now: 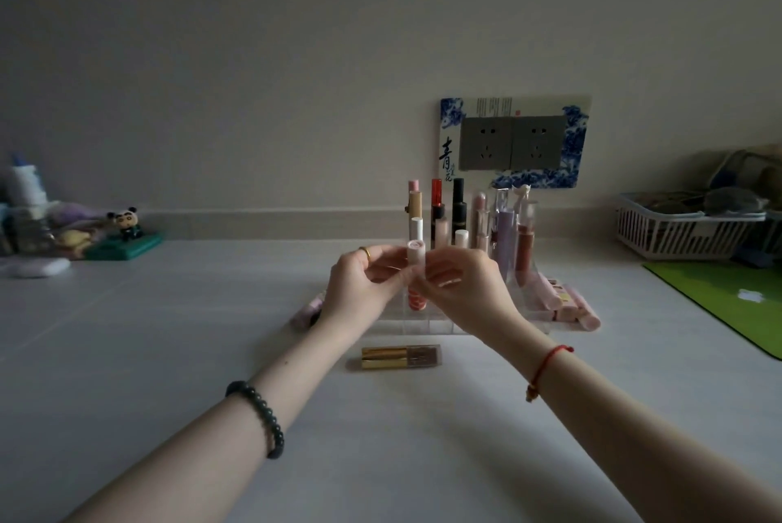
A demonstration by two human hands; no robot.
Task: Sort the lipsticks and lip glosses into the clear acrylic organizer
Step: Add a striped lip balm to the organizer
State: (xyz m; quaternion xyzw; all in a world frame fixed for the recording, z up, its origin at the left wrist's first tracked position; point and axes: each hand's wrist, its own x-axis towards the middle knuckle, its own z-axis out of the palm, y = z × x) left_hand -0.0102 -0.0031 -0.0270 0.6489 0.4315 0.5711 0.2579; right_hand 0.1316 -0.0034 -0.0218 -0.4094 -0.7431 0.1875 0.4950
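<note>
My left hand (359, 285) and my right hand (461, 287) both pinch one upright lip gloss (415, 268) with a white cap and a coral tube, held just above the front of the clear acrylic organizer (423, 323). Several lipsticks and glosses (459, 205) stand upright in the organizer's back rows. A gold-capped gloss (400, 356) lies flat on the table in front of the organizer. Pink tubes (567, 302) lie to the organizer's right. Another pink tube (307, 311) lies at its left, partly hidden by my left wrist.
A white basket (685, 230) with clutter sits at the right, with a green mat (728, 302) in front of it. At the far left are bottles (25, 192) and a panda figurine (127, 224). Wall sockets (512, 141) are behind the organizer.
</note>
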